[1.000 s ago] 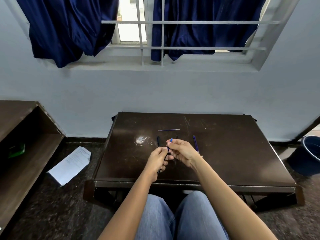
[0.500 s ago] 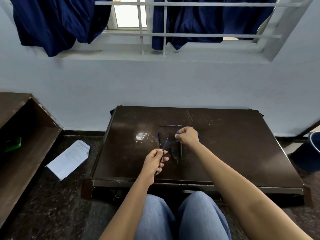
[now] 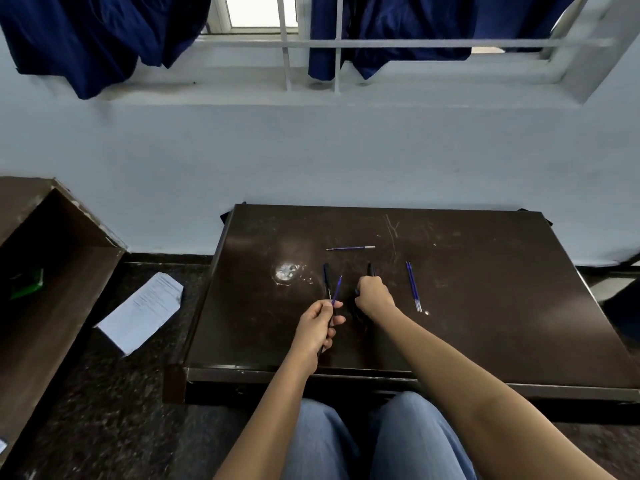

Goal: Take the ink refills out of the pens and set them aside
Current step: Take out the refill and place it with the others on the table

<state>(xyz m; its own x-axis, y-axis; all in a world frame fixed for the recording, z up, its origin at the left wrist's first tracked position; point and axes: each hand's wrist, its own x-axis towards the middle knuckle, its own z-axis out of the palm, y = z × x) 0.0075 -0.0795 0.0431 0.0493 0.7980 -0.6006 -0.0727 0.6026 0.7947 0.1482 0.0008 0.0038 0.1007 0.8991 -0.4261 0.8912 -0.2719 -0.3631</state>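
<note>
The person sits at a dark worktop (image 3: 485,306) set against a pale blue wall, knees in blue jeans tucked under its near edge. The left hand (image 3: 320,325) is curled closed around a pen; a blue refill (image 3: 336,289) sticks up and away from the fist, its tip leaning toward the far right. The body of the pen is mostly hidden inside the grip, so how much of the refill is out is hard to say.

Just beside that refill, to its left, a dark pen (image 3: 326,279) lies on the worktop pointing away from the person. The right hand (image 3: 374,296) rests knuckles-up on the surface, fingers folded down onto another dark pen (image 3: 371,269) whose far end pokes out beyond the fingertips; whether the grip is fully closed on it cannot be told from here.

To the right of that hand, well clear of it, two blue refills (image 3: 414,286) lie side by side, touching. A further single refill (image 3: 350,248) lies crosswise nearer the wall. A shiny smear (image 3: 287,271) marks the surface left of the pens.

On the floor to the left lies a sheet of paper (image 3: 142,311).
</note>
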